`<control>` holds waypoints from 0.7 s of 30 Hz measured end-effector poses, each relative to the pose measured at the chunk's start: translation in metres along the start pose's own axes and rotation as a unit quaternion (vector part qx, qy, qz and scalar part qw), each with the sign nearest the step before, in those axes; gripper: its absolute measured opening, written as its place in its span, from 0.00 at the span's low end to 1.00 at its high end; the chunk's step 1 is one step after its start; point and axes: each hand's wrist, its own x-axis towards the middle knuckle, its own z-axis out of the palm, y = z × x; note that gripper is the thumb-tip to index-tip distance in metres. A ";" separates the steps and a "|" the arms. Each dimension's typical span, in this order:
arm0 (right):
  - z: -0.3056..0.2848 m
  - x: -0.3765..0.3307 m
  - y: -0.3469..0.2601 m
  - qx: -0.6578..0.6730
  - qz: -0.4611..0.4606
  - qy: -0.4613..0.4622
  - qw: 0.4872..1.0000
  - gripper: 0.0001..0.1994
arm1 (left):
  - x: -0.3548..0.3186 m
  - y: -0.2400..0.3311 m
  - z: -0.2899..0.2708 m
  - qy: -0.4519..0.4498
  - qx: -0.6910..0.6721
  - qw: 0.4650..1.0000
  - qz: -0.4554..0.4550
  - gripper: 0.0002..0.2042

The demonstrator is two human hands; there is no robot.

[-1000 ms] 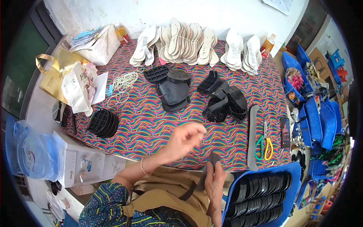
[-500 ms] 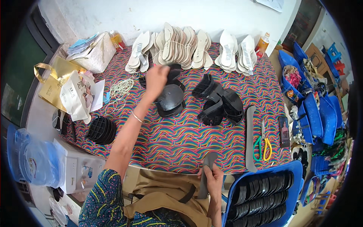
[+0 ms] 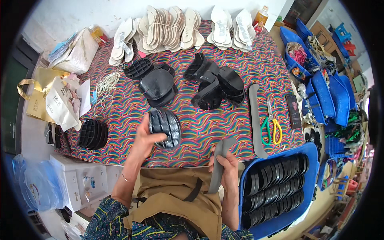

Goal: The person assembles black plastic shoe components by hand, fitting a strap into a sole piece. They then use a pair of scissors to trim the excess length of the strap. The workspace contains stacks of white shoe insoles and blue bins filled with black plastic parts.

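Holding a black ribbed piece and a grey strip, one on each side

My left fingers are grasping the black ribbed piece at its left edge, and the thumb lies across its ribbed face. The piece is in front of me, over the colourful cloth of the bench; whether it touches the cloth, I cannot tell. My right fingers are pinching the grey strip near its upper part. One end is above the fingers, and the other points down, in front of my brown apron. The piece and the strip are apart.

For good holding, I think the left thumb should press only so much that the piece does not turn. The strip looks thin and flexible, so I would pinch it flat, without making a fold. Its lower end could catch on the apron, therefore I should watch it. The scissors lie at the right, beside a second grey strip; my elbow should respect them.
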 end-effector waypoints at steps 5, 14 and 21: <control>-0.003 -0.005 0.001 -0.114 -0.035 0.049 0.992 0.12 | -0.026 -0.023 0.030 -0.034 0.027 0.996 -0.076 0.31; -0.004 -0.009 0.001 -0.429 -0.139 0.133 0.882 0.10 | -0.028 -0.032 0.055 -0.093 0.078 0.990 -0.070 0.21; 0.012 0.000 -0.004 -0.478 -0.118 0.083 0.866 0.09 | -0.026 -0.036 0.063 -0.121 0.137 0.978 -0.101 0.20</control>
